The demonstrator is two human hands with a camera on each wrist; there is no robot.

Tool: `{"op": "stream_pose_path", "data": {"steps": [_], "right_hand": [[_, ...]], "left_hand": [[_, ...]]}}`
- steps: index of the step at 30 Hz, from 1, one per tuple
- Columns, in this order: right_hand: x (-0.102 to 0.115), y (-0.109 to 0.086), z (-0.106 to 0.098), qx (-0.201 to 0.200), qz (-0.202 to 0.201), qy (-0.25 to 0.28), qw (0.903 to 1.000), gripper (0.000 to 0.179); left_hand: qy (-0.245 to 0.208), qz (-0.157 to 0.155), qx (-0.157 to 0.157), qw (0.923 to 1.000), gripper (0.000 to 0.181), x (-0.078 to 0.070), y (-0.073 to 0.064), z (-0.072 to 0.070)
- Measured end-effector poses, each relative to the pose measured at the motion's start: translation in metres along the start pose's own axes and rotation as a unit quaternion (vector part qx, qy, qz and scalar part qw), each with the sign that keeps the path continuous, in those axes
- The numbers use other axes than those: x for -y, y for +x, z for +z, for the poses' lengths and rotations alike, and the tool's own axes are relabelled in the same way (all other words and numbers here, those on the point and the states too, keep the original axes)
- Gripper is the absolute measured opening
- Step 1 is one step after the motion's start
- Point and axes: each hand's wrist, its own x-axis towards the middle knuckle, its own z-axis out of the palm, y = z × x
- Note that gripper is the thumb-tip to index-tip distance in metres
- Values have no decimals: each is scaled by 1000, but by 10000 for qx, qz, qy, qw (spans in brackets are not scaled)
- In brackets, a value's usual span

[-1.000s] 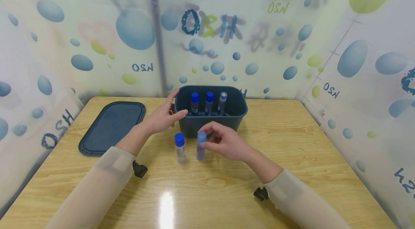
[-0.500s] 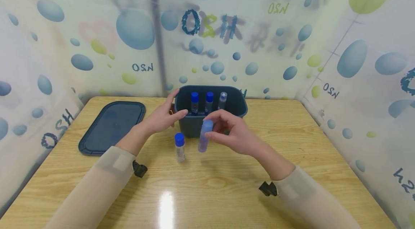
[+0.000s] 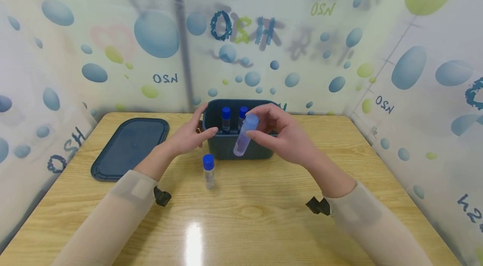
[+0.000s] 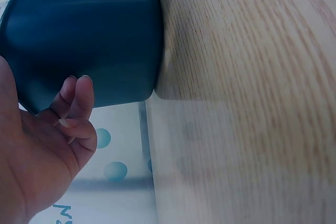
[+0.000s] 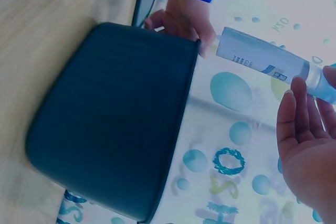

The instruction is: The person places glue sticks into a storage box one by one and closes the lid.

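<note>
My right hand [image 3: 288, 140] pinches a translucent tube with a pale blue cap [image 3: 245, 136], raised and tilted in front of the dark blue bin [image 3: 220, 146]. In the right wrist view the tube [image 5: 262, 56] shows dark print on its side. My left hand [image 3: 188, 136] holds the bin's left end, thumb over the rim and index finger along the back corner. Inside the bin stand a blue-capped bottle [image 3: 226, 119] and another blue-capped bottle [image 3: 242, 115]; the bin's right part is hidden behind my right hand. A clear bottle with a bright blue cap [image 3: 209, 171] stands upright on the table.
A flat dark blue lid [image 3: 132, 146] lies on the wooden table [image 3: 241, 220], left of the bin and beside my left forearm. A patterned wall [image 3: 320, 40] rises close behind the bin.
My right hand has lifted the pale-capped tube off the table and carried it up and rightward to the bin's front, tilting it. My left hand has stayed at the bin's left end.
</note>
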Motion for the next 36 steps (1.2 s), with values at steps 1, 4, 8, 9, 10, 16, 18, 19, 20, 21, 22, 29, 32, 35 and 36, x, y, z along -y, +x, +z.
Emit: {"op": "stream_pose_path", "data": {"steps": [1,4,8,9,10,16,18,19,20,21,22,29,32,35,36], "right_hand": [[1,2,-1,-66,-8,-4,10000,38],[2,6,-5,-272,-4,-39,9996,37],[-1,10,-8,-522,104,-65,9986,37],[-2,11,-9,-585,156,-71,9981,38],[-3,12,-9,-643,220,-85,9976,38],[-10,16,-12,-848,449,-268,9950,38],[-13,17,-13,-882,529,-275,9943,39],[-15,18,-13,-893,589,-282,9939,39],[-17,19,-14,-891,653,-291,9935,39],[-20,20,-14,-883,724,-294,9930,39],[-22,21,-14,-875,805,-312,9924,39],[-43,27,-11,-767,1193,-417,9890,41],[-52,30,-7,-707,1291,-472,9880,41],[-59,34,-3,-644,1378,-541,9869,40],[-61,35,-1,-613,1404,-549,9867,40]], "left_hand": [[-8,5,-1,10000,98,0,0,0],[-13,6,1,10000,98,0,0,0],[-16,-6,13,10000,98,0,0,0],[-17,-6,19,10000,98,0,0,0],[-16,-7,21,10000,98,0,0,0],[-4,0,18,10000,98,1,0,0],[0,4,15,10000,98,1,0,0],[1,3,15,10000,98,1,0,0],[5,7,16,10000,98,1,0,0],[5,12,14,10000,98,1,0,0],[4,15,12,10000,97,1,0,0],[-10,-2,-16,10000,96,2,-1,1],[-9,5,-13,10000,97,3,0,1],[-6,6,-21,10000,96,2,-1,1],[-1,16,-12,10000,96,2,-1,1]]}}
